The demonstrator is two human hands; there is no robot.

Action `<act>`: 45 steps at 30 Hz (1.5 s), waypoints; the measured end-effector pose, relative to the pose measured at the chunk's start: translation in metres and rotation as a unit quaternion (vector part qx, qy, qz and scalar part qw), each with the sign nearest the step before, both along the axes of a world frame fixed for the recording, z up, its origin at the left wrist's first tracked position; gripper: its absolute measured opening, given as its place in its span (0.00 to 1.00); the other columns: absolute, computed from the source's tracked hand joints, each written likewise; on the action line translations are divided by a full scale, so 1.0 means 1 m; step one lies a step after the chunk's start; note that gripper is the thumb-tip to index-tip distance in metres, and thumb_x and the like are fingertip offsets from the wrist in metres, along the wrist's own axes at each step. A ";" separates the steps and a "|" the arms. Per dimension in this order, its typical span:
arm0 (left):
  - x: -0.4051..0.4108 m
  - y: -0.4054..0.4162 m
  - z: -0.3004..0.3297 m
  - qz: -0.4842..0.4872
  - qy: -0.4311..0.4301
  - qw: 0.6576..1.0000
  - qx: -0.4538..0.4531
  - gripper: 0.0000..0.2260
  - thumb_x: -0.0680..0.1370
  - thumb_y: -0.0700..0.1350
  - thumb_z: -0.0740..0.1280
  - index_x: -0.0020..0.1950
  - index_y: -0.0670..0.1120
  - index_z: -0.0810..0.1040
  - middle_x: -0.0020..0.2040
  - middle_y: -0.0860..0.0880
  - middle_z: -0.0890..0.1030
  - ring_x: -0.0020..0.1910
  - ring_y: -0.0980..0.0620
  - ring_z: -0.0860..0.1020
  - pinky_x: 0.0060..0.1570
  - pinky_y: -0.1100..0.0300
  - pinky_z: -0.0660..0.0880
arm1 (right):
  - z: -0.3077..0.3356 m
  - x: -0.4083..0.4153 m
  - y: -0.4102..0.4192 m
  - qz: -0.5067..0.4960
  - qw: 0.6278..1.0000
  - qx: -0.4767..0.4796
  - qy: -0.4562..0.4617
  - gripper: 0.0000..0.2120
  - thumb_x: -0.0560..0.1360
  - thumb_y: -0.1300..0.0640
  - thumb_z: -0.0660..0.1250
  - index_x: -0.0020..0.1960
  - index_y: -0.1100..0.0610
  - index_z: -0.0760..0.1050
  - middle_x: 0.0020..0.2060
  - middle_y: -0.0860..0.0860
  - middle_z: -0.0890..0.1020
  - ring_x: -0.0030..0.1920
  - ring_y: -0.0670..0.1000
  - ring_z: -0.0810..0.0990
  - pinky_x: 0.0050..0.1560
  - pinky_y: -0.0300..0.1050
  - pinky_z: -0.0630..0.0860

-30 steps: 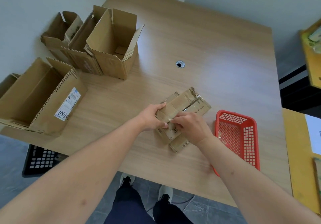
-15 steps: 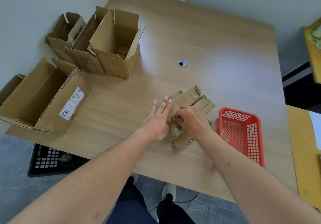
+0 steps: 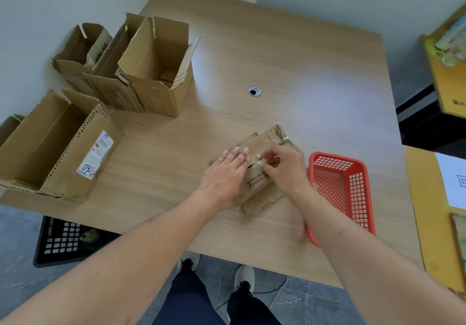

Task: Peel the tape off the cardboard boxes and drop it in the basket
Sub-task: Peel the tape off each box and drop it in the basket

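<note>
Cardboard, flattened into a small box [image 3: 262, 171], lies on the wooden worktop [image 3: 302, 77] just left of the red basket [image 3: 340, 188]; the left hand [image 3: 224, 173] presses it down with straight fingers while the right hand [image 3: 282, 168] pinches a clear strip of tape [image 3: 258, 163] at the seam. The tape could tear short or lift the paper face if it is pulled too steeply. The box could also slide towards the basket if the flat palm eases off.

We stand at a wood-grain surface [image 3: 290, 54] pushed into a corner of pale walls [image 3: 37, 9], grey tiled floor [image 3: 15, 244] below, a yellow cabinet [image 3: 443, 77] at right.
</note>
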State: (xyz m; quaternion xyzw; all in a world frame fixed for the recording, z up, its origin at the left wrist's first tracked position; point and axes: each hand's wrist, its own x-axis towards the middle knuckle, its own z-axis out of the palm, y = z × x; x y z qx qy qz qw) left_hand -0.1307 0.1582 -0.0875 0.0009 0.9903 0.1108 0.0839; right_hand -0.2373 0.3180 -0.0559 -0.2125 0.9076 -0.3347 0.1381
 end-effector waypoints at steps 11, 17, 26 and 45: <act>0.003 0.012 0.010 0.019 -0.015 0.999 0.035 0.46 0.77 0.69 0.63 0.83 0.42 0.52 0.84 0.47 0.47 0.83 0.49 0.45 0.81 0.54 0.45 | 0.002 -0.012 0.001 0.141 0.985 0.100 0.017 0.12 0.73 0.55 0.78 0.57 0.49 0.86 0.43 0.47 0.82 0.46 0.50 0.80 0.49 0.46 0.77; -0.002 0.007 0.010 -0.018 -0.025 0.998 0.046 0.43 0.78 0.64 0.66 0.83 0.42 0.53 0.84 0.47 0.46 0.83 0.50 0.45 0.80 0.56 0.45 | 0.003 -0.015 0.004 0.149 0.982 0.110 0.037 0.05 0.72 0.55 0.79 0.47 0.50 0.88 0.41 0.43 0.83 0.42 0.45 0.79 0.49 0.45 0.76; -0.017 -0.031 0.032 -0.056 -0.102 0.992 0.051 0.43 0.71 0.52 0.76 0.82 0.52 0.60 0.84 0.54 0.49 0.82 0.53 0.50 0.75 0.49 0.66 | 0.005 -0.002 0.003 -0.084 0.993 -0.021 -0.080 0.03 0.74 0.54 0.78 0.44 0.50 0.84 0.37 0.45 0.86 0.38 0.47 0.86 0.48 0.49 0.84; -0.019 -0.027 0.036 -0.070 -0.110 0.991 0.040 0.34 0.79 0.61 0.69 0.82 0.53 0.61 0.84 0.53 0.46 0.82 0.51 0.48 0.74 0.51 0.64 | -0.006 0.003 -0.020 -0.035 0.998 0.055 0.023 0.07 0.71 0.49 0.78 0.40 0.47 0.82 0.38 0.44 0.81 0.40 0.47 0.79 0.39 0.42 0.73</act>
